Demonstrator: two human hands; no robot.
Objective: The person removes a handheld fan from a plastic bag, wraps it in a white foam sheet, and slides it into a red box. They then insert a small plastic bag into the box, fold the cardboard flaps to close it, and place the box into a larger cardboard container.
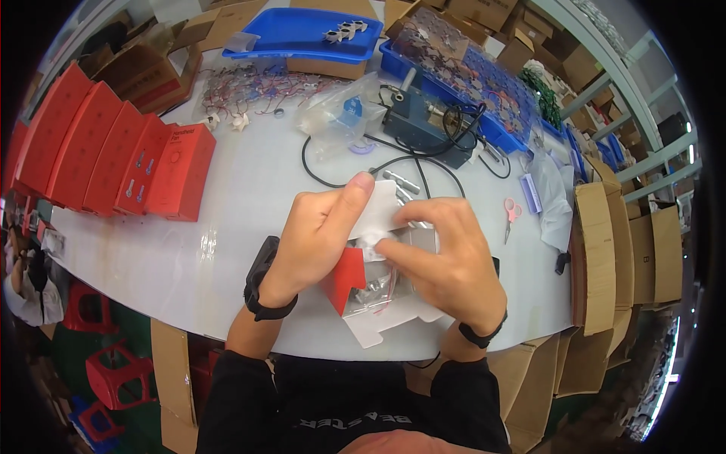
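An opened small carton (347, 278), red outside and white inside, is between my hands near the table's front edge. Its white flaps (368, 331) are folded out, one of them toward my body. My left hand (321, 231) is closed on the carton's left side, the thumb against an upright white flap (376, 206). Fingers of my right hand (454, 261) reach into the opening and pinch a small white piece (370, 245) whose kind I cannot make out. Clear plastic wrapping (376, 291) with thin red wire shows inside the carton.
Red boxes (181, 172) stand in a row at the left. Behind my hands are a dark blue bench device (423, 125) with black cables, a plastic bag (340, 113) and a blue tray (302, 38). Pink scissors (512, 212) lie right; cardboard cartons (594, 257) line the right edge.
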